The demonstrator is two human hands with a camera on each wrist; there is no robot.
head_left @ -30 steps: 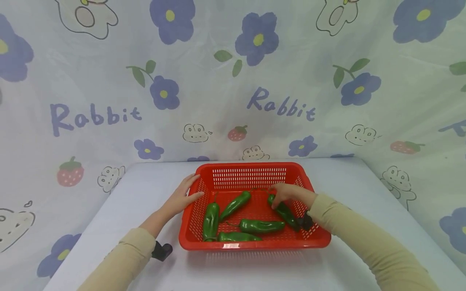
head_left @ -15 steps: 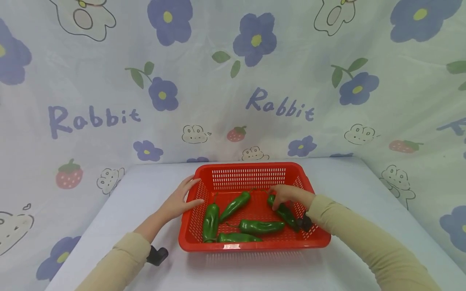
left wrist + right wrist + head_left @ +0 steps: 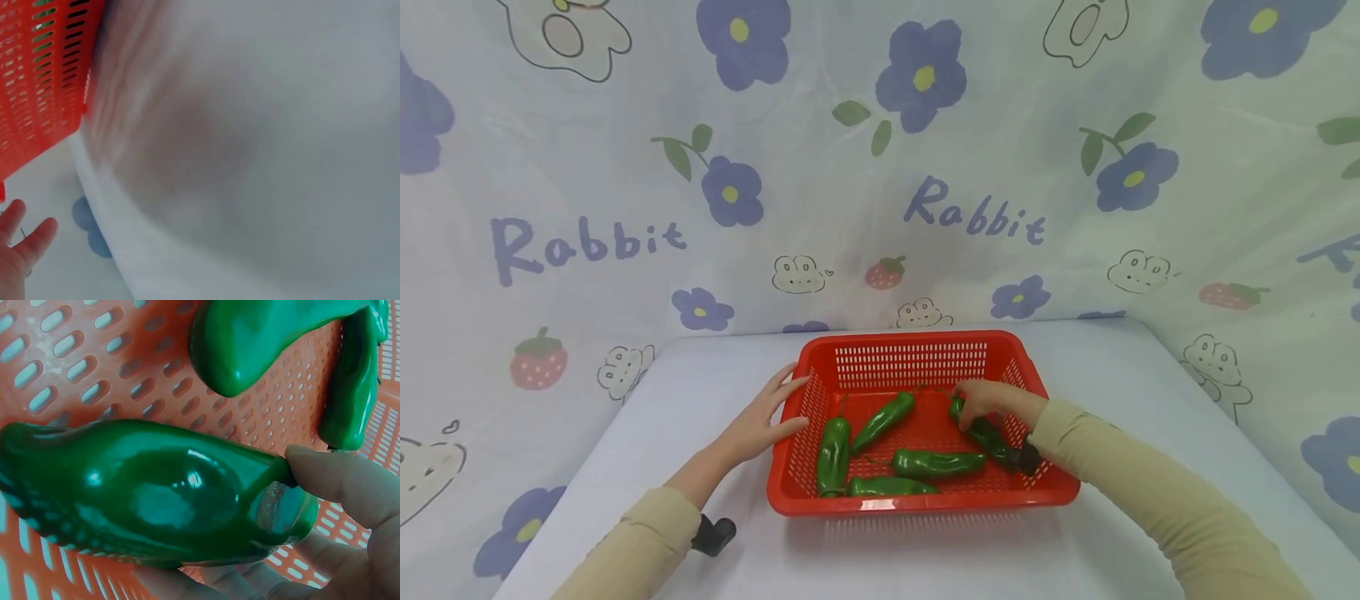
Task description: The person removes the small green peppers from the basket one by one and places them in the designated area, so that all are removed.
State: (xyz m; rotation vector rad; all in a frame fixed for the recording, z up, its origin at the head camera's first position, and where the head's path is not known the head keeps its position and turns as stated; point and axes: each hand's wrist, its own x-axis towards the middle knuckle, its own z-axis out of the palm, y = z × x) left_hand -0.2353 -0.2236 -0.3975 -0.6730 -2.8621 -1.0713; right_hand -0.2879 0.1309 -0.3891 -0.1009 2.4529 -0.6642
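Observation:
A red plastic basket (image 3: 917, 505) with slotted walls holds several long green peppers. Inside it, at the right, my right hand (image 3: 988, 400) grips a green pepper (image 3: 150, 487) near its stem end; in the right wrist view the thumb lies on one side and the other fingers reach underneath. That pepper still lies low in the basket. By the basket's left rim is my left hand (image 3: 756, 423), its fingers spread and holding nothing. Its fingertips overlap the rim in the head view; whether they touch cannot be told. The left wrist view catches only two fingers (image 3: 36, 240).
One pepper (image 3: 833, 457) lies along the basket's left wall, another (image 3: 883, 422) slants beside it. Two more peppers, one central (image 3: 938, 465) and one (image 3: 891, 487) at the front wall, lie crosswise. A white-covered table (image 3: 722, 367) meets a printed cloth backdrop (image 3: 850, 208).
My left hand has drawn back a little to the left and down, away from the basket's rim. The right hand keeps its hold on the pepper almost without moving.

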